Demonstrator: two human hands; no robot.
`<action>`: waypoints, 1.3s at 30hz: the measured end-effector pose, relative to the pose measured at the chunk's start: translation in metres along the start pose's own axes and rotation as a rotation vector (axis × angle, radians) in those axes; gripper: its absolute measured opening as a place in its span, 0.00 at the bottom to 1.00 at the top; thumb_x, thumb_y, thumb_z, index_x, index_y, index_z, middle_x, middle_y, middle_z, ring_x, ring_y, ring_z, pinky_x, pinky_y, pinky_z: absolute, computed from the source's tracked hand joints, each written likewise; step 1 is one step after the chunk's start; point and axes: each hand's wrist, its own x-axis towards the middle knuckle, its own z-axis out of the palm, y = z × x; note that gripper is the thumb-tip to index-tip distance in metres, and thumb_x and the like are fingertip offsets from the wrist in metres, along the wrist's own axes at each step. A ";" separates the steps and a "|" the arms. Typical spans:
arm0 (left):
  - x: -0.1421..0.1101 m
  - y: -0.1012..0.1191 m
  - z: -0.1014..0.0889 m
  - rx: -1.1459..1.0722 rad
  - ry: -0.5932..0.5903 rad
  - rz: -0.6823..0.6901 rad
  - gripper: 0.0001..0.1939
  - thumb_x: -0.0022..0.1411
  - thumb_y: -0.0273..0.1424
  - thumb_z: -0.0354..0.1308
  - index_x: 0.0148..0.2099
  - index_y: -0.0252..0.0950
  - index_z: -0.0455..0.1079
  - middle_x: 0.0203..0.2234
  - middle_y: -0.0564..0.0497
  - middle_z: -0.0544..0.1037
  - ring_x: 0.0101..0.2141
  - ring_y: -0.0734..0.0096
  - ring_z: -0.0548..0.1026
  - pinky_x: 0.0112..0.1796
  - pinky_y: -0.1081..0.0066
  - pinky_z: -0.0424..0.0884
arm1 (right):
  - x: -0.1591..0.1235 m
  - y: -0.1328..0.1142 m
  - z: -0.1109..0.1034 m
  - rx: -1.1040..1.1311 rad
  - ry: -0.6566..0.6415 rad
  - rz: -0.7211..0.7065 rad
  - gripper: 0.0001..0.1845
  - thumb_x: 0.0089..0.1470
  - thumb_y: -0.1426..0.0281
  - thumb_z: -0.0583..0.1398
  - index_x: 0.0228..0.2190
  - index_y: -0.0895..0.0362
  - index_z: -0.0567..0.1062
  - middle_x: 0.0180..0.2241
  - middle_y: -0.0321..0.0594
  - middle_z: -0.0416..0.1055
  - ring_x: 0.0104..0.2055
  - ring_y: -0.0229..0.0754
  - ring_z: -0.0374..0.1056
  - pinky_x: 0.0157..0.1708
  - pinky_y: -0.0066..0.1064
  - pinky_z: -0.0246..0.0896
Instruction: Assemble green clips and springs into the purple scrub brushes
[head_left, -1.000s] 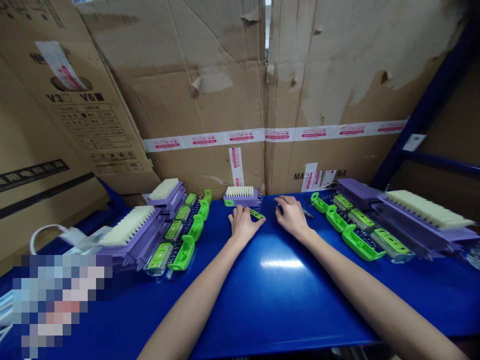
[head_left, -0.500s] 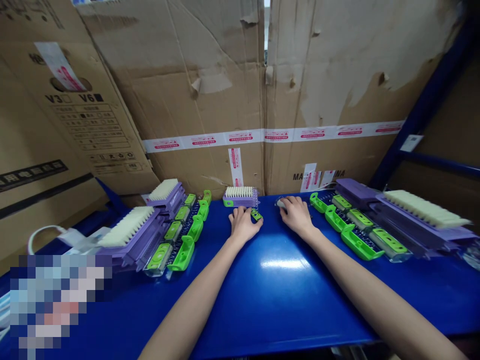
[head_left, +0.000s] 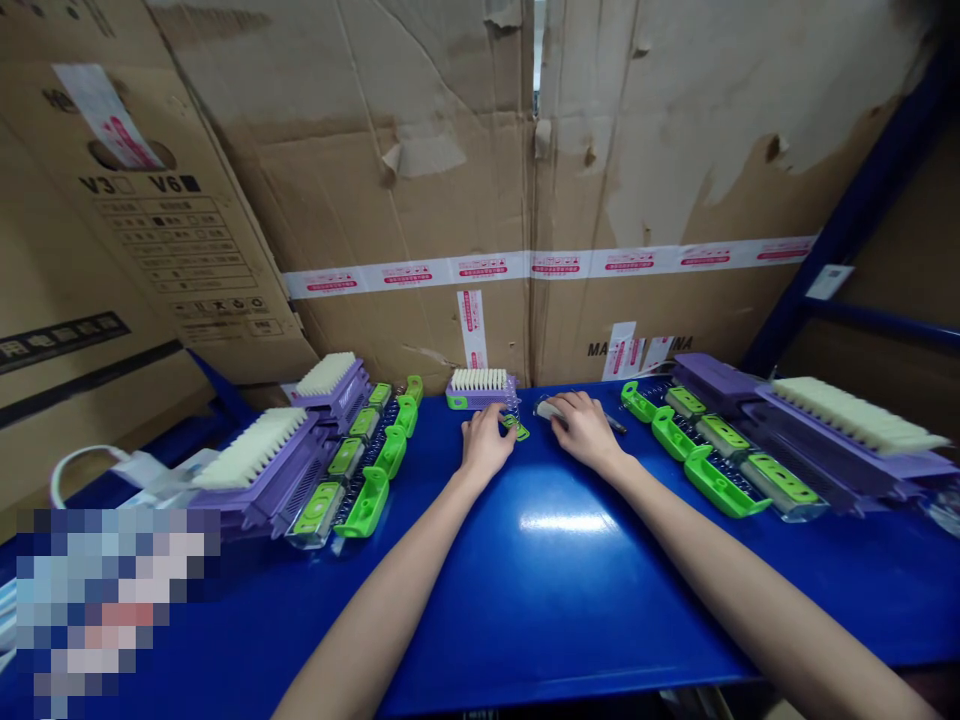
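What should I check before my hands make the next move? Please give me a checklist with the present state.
1. Left hand is at the small flat green plastic part: ok.
2. That part is firmly gripped: cannot tell; the fingers partly cover it.
3. Right hand has a secure hold on the pale, elongated piece: cannot tell; the fingers hide much of it.
4. The purple plastic block with cream bristles, behind the left hand, has its bristles up: ok.
5. Hands are apart, with blue tabletop between them: ok.
6. White looped cable is away from both hands: ok.
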 end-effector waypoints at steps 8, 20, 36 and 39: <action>0.007 -0.016 -0.004 -0.068 -0.081 0.110 0.15 0.52 0.23 0.56 0.43 0.39 0.69 0.38 0.53 0.77 0.40 0.67 0.72 0.44 0.65 0.63 | 0.000 0.004 0.003 0.001 0.021 0.067 0.20 0.54 0.75 0.51 0.48 0.59 0.70 0.49 0.45 0.69 0.51 0.47 0.59 0.47 0.37 0.50; 0.011 -0.022 -0.001 -0.154 -0.070 0.123 0.12 0.50 0.40 0.63 0.32 0.37 0.71 0.31 0.52 0.77 0.37 0.66 0.73 0.41 0.67 0.66 | -0.001 0.001 0.004 -0.051 0.015 0.064 0.21 0.54 0.76 0.51 0.49 0.57 0.70 0.45 0.46 0.71 0.49 0.48 0.60 0.46 0.38 0.48; 0.012 -0.026 0.000 -0.480 -0.053 0.043 0.21 0.50 0.18 0.55 0.47 0.35 0.64 0.33 0.50 0.77 0.36 0.72 0.76 0.41 0.70 0.70 | -0.002 -0.005 0.000 -0.055 0.001 0.057 0.19 0.56 0.73 0.52 0.49 0.58 0.70 0.45 0.47 0.72 0.49 0.50 0.58 0.42 0.38 0.46; 0.012 -0.026 0.002 -0.503 -0.038 0.041 0.20 0.50 0.22 0.59 0.47 0.35 0.64 0.32 0.50 0.76 0.35 0.72 0.75 0.41 0.68 0.70 | -0.002 -0.004 0.000 -0.068 -0.008 0.052 0.19 0.56 0.73 0.52 0.49 0.57 0.70 0.45 0.46 0.72 0.49 0.49 0.59 0.41 0.37 0.46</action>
